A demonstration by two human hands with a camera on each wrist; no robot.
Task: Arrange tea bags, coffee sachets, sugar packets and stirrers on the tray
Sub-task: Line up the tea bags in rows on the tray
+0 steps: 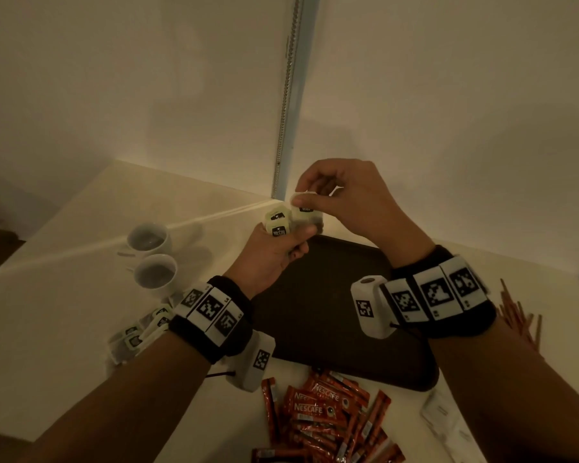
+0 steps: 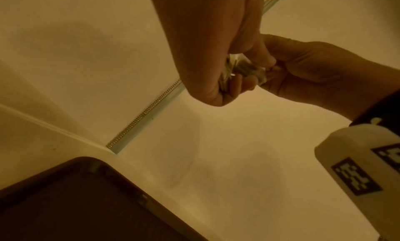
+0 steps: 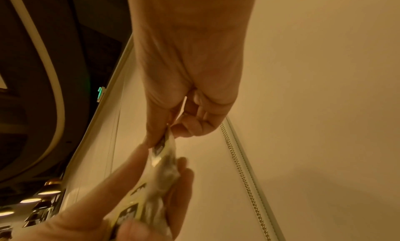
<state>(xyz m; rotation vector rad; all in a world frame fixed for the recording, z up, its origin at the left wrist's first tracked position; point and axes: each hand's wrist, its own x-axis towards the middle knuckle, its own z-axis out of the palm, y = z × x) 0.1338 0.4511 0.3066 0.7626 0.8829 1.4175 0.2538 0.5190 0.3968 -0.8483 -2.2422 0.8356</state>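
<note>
My left hand (image 1: 283,243) grips a small bunch of tea bags (image 1: 278,223) with pale green tags, raised above the far edge of the dark tray (image 1: 328,315). My right hand (image 1: 318,195) pinches the top of one tea bag (image 1: 306,212) in that bunch, right beside the left fingers. In the right wrist view thumb and forefinger pinch the tea bag (image 3: 164,152), and the left hand (image 3: 138,202) holds the rest. The left wrist view shows both hands meeting at the tea bags (image 2: 244,70). More tea bags (image 1: 137,332) lie left of my left wrist. Coffee sachets (image 1: 325,412) are piled in front of the tray.
Two white cups (image 1: 152,259) stand left of the tray. Thin wooden stirrers (image 1: 522,315) lie to the right, and white sugar packets (image 1: 445,416) sit at the near right. The table meets a wall corner with a beaded cord (image 1: 288,95) hanging behind.
</note>
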